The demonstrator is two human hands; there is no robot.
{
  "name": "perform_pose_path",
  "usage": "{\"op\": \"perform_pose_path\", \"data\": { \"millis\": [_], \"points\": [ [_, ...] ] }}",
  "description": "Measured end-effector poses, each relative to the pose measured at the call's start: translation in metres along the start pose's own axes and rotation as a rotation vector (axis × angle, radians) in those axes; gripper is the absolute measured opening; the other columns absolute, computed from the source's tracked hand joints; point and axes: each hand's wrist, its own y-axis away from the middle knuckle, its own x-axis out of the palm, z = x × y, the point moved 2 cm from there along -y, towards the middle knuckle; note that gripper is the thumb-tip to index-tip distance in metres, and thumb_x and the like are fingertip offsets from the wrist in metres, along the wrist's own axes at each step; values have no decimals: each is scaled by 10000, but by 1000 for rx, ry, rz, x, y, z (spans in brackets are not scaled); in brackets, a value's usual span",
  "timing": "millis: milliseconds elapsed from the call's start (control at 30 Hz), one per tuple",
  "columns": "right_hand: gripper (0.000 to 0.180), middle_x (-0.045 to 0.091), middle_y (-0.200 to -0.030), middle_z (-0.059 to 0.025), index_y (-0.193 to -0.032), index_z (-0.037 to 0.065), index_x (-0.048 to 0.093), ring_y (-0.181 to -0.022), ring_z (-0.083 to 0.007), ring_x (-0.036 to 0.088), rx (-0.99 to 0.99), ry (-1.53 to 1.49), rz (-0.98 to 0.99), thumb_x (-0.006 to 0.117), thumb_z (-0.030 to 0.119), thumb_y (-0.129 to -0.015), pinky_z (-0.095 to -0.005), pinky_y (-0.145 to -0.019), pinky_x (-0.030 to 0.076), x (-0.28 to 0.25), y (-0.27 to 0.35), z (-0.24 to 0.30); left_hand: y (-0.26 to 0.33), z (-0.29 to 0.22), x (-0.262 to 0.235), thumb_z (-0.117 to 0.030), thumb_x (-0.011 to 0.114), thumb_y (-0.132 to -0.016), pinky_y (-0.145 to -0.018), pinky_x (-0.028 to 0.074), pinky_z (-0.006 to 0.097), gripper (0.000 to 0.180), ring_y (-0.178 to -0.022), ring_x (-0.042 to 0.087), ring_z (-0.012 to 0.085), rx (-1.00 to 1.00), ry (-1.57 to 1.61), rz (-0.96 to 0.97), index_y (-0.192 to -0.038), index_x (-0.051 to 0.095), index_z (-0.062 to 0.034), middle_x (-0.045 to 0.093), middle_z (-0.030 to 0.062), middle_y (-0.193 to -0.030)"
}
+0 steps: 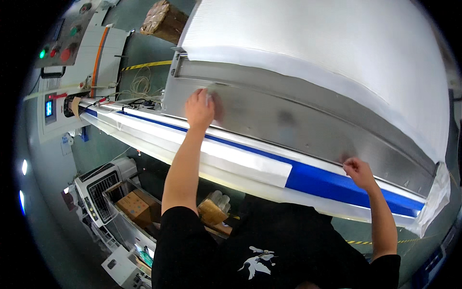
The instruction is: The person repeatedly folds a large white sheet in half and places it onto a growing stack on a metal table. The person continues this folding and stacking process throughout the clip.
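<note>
A long grey sheet-metal panel (269,113) runs across in front of me, with a wide white sheet of material (313,43) over its far side. My left hand (199,110) is over the panel's left part, fingers curled together; a small pale bit shows at the fingertips, too small to name. My right hand (358,172) is closed at the panel's near edge, farther right, and what its fingers hold, if anything, is hidden. Below both hands lies a long rail with a blue strip (332,185), partly covered by a white strip (245,161).
At the left stands a machine with a button panel (60,43) and a small lit screen (49,108). Coiled cable (140,84) lies beyond the rail. A cardboard box (164,21) sits at the back, another carton (134,207) beside a white air unit (103,188) at lower left.
</note>
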Motion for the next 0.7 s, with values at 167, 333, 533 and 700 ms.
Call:
{"op": "perform_pose_path", "data": {
  "millis": [167,333,533,700],
  "points": [
    [219,624,-837,-145,-912,79,601,-753,-319,594,-318,367,-45,530,276,-849,-389,-671,464,17,-99,153,-28,-8,18,-246,528,-852,-999,329,439,337,-1133,459,299,112,32,-115,-1146,531,-82,505,117,-1200],
    [184,616,-741,-117,-875,45,594,-647,-231,576,-579,432,-155,550,220,-842,-327,-608,445,43,-203,292,-44,-20,23,-261,504,-858,-1025,300,451,359,-1174,441,298,148,87,-90,-1157,518,-63,493,122,-1228],
    [196,648,-758,-90,-883,27,608,-672,-182,604,-743,374,-165,589,211,-817,-308,-649,477,79,-317,406,-48,-15,34,-251,521,-843,-1021,303,449,344,-1156,460,300,141,233,-234,-1131,541,-63,512,127,-1199],
    [199,660,-791,-95,-847,87,648,-763,-263,623,-806,407,-162,576,258,-775,-376,-712,491,99,-361,453,-51,-11,42,-247,537,-835,-1016,307,450,348,-1154,461,298,87,225,-121,-1128,542,-58,509,126,-1196]
  ]
}}
